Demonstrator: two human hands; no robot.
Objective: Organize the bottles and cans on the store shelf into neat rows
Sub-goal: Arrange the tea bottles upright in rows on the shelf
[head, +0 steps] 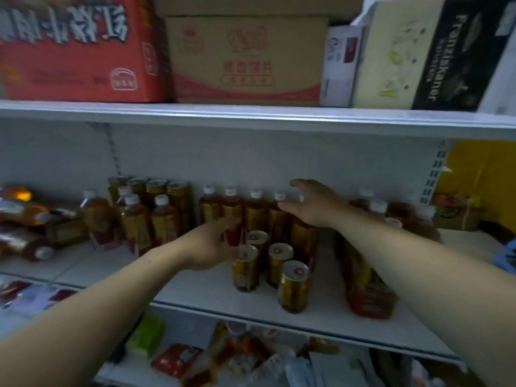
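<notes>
White shelf (195,286) — my left hand (212,244) straight-fingered at the bottle row (255,210), right hand (312,205) spread over it, probably squaring it; cans (279,261) loose in front.

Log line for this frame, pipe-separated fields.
phase: reach | left hand: open, by front cans | right hand: open, over bottle row | shelf: rows unfinished

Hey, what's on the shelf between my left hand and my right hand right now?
In the head view, white-capped brown bottles of the back row stand between the left hand and the right hand, with gold cans just in front.
</notes>
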